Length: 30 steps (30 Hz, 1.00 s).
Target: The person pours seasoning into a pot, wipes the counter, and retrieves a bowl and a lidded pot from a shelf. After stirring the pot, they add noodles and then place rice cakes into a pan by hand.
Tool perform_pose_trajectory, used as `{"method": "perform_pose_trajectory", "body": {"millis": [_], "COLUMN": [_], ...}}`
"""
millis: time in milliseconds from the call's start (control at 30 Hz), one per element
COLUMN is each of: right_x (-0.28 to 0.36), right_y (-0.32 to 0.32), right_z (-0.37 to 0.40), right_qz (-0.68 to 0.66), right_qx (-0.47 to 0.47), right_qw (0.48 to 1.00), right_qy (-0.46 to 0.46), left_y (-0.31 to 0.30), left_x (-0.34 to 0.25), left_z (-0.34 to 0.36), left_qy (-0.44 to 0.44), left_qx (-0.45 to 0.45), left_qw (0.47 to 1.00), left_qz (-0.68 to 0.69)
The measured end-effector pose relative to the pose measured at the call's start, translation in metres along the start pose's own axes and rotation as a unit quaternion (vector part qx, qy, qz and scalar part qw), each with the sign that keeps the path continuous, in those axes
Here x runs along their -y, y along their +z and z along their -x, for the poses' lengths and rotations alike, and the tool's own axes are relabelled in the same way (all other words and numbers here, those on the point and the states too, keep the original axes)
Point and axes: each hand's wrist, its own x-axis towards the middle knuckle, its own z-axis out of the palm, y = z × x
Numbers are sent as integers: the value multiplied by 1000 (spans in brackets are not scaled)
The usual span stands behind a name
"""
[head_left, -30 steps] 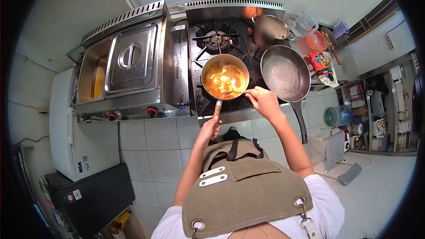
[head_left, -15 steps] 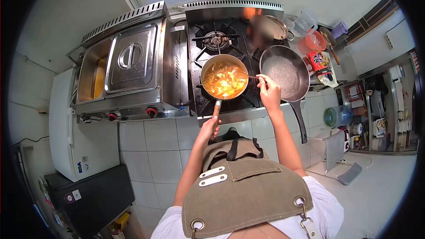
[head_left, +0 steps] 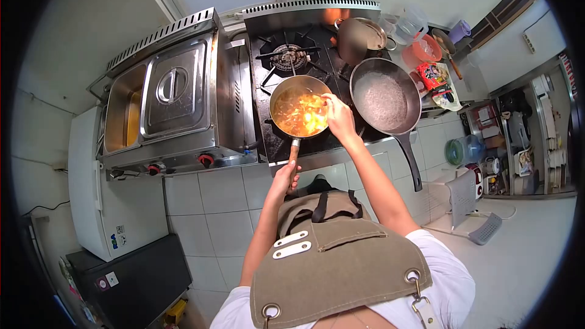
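Observation:
My left hand is wrapped round the wooden handle of a saucepan on the front left burner. Orange-yellow soup with pale pieces fills the pan. Pinched fingers of my right hand are at the pan's right rim, closed on a thin stirring utensil whose lower end is hidden in the soup and behind the fingers. To the right of that hand, a dark frying pan with whitish bubbling liquid stands on the stove, its black handle pointing toward me.
A steel food warmer with a lidded compartment stands left of the stove. Behind the frying pan is a metal pot. On the right counter are a red bowl, a red packet and a purple cup.
My right hand has moved left and slightly up, from beside the saucepan to its rim, and the utensil has gone further over the soup. My left hand keeps its hold on the handle.

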Motion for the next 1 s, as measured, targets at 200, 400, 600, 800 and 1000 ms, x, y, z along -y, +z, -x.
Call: {"method": "perform_pose_trajectory", "body": {"millis": [200,400,600,800,1000], "right_x": [1,17,28,14,13], "right_y": [12,-8,-28,-22,-28], "right_z": [9,28,42,56,52], "right_qz": [-59,-93,-103,-119,-79], "right_qx": [81,129,118,31,17], "right_qw": [995,987,988,990,990], "right_qy": [29,-24,-3,72,113], "left_y": [0,-1,-1,-3,-2], "left_x": [-1,-2,-1,2,2], "left_z": [0,0,0,-3,-2], "left_qy": [3,-11,-12,1,0], "left_qx": [6,4,6,8,8], "left_qw": [1000,1000,1000,1000,1000], "left_qz": [-5,-6,-5,3,2]}}
